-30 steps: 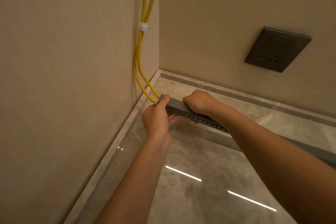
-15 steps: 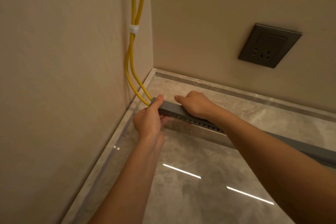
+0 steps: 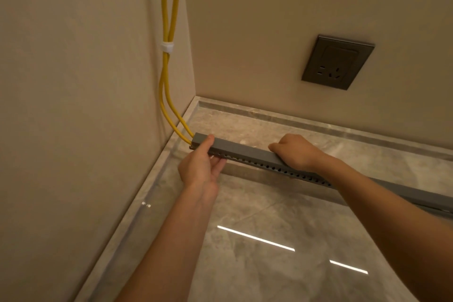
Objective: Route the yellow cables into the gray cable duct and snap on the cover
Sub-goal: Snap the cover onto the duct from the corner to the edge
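Two yellow cables (image 3: 164, 86) hang down the left wall, held together by a white clip (image 3: 167, 46), and curve into the left end of the gray cable duct (image 3: 242, 153). The duct lies on the floor, running from the corner to the right edge, with a row of holes along its near side and its cover (image 3: 245, 149) on top. My left hand (image 3: 199, 167) grips the duct's left end, thumb on the cover and fingers underneath. My right hand (image 3: 295, 152) presses down on the cover further right, fingers curled over it.
A dark wall socket (image 3: 337, 62) sits on the back wall above the duct. Beige walls meet at the corner (image 3: 193, 91). A glossy marble floor (image 3: 257, 240) with a raised stone border (image 3: 152, 179) runs along both walls.
My right hand has slid to the right along the cover, away from my left hand. The left hand stays at the duct's end. The view has shifted a little.
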{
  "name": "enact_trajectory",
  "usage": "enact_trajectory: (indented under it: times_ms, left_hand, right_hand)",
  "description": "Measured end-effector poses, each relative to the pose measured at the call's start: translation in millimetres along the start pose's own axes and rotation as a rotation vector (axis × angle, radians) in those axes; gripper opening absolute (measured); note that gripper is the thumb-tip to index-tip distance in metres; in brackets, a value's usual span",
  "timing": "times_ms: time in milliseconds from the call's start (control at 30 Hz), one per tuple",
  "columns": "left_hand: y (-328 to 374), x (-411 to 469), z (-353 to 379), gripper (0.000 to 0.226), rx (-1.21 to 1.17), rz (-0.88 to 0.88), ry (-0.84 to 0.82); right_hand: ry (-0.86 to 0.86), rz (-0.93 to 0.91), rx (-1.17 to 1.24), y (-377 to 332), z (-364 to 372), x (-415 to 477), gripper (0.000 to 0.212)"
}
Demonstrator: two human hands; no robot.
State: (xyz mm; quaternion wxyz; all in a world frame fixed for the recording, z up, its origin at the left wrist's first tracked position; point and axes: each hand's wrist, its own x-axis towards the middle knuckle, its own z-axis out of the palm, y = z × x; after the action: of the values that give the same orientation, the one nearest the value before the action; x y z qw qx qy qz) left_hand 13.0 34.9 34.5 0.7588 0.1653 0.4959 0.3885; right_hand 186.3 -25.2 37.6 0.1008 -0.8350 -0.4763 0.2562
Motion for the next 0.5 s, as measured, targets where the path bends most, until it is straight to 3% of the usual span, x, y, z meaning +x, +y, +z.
enact_trajectory:
  times_ms: [267, 500]
  left_hand:
    - [-53, -26, 17, 0.021, 0.192, -0.117, -0.260]
    - [-66, -32, 17, 0.025, 0.285, 0.025, -0.249]
  right_hand:
    - [0.069, -0.018, -0.077, 1, 10, 0, 0.039]
    - [0.063, -0.084, -0.084, 1, 14, -4, 0.041]
